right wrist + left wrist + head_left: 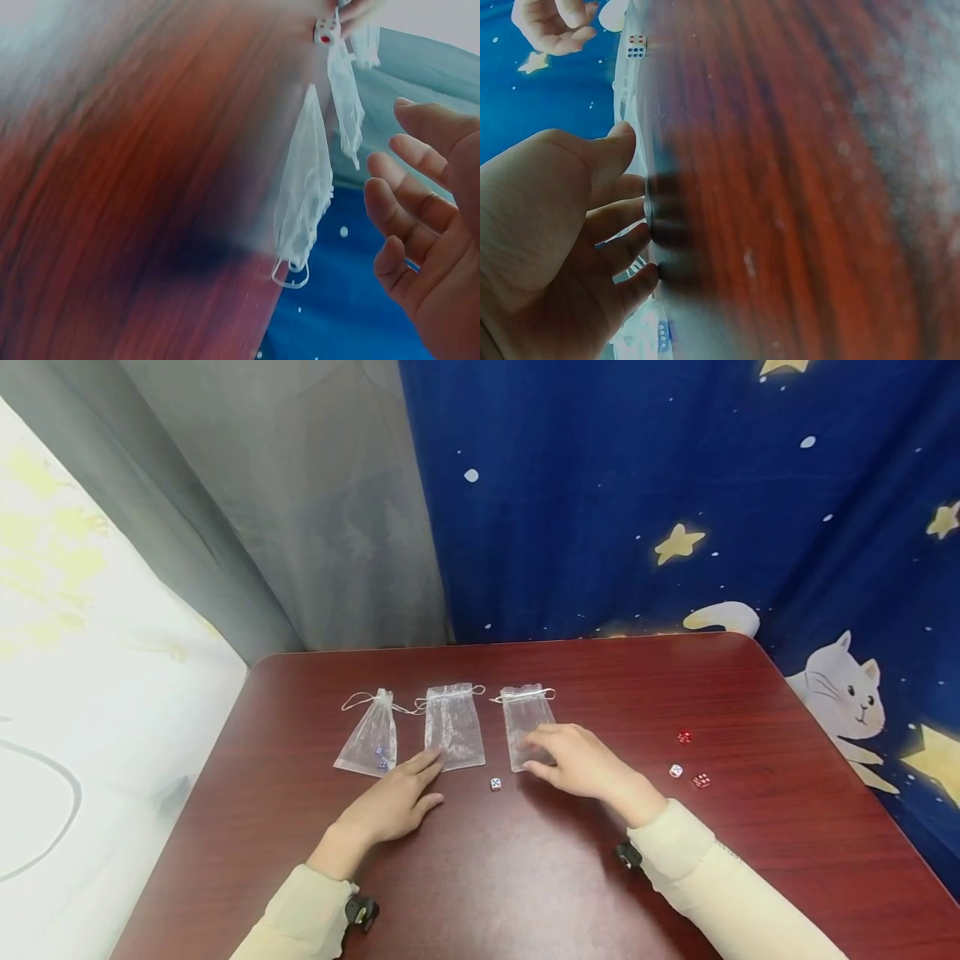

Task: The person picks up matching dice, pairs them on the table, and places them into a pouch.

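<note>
Three sheer white drawstring pouches lie in a row on the table. The left pouch (367, 735) has its neck gathered and blue dice (382, 765) inside. My left hand (393, 797) has its fingers spread, fingertips at the lower edge of the middle pouch (454, 727). Over the lower part of the right pouch (525, 714) hovers my right hand (581, 764), fingers loosely bent with nothing between them; the right wrist view shows a gap between those fingers and the right pouch (304, 187). A white die (496, 784) sits between the two hands.
Farther right on the dark red wooden table (465, 877) lie a red die (684, 737), a white die (676, 771) and another red die (701, 781). A blue curtain (570, 510) and a grey curtain (322, 510) hang behind the table's far edge.
</note>
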A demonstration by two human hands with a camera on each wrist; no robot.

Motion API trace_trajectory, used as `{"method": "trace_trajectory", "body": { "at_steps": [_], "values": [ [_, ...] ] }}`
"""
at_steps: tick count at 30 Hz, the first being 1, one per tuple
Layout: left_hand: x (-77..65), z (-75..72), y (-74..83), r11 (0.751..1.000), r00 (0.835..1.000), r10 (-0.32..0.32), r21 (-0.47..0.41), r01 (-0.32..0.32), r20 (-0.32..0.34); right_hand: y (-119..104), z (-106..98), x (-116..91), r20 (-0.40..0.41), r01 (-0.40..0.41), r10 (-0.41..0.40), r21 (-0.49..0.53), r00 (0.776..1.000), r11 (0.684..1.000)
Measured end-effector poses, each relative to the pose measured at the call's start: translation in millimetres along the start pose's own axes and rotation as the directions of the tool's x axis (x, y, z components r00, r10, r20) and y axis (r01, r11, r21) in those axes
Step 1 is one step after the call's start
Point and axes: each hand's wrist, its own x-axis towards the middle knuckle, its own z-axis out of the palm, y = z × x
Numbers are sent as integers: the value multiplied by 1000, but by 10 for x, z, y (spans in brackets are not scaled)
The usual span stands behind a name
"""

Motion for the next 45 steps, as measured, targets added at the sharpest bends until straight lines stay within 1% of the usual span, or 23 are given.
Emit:
{"method": "trace_trajectory", "body": {
  "at_steps": [6, 14, 22, 31, 45],
  "values": [
    [-11, -3, -4, 1000, 1000, -5, 1, 5, -2, 89, -71, -61, -5, -45, 45, 12, 999, 999],
    [-12, -14, 2, 1000, 1000, 13, -2, -13, -2, 188, -132, -145, -26, -75, 75, 11, 997, 997],
    [-22, -7, 3, 1000, 1000, 9, -2, -9, -2, 252, -182, -234, -49, -110, 111, 19, 993, 994],
    [-25, -4, -4, 1000, 1000, 10, 2, -10, -12, 349, -220, -328, -67, -120, 120, 9, 990, 993],
    [-5, -6, 24, 1000, 1000, 16, -2, -16, -12, 468, -323, -480, -61, -176, 175, -8, 983, 984]
  ]
}}
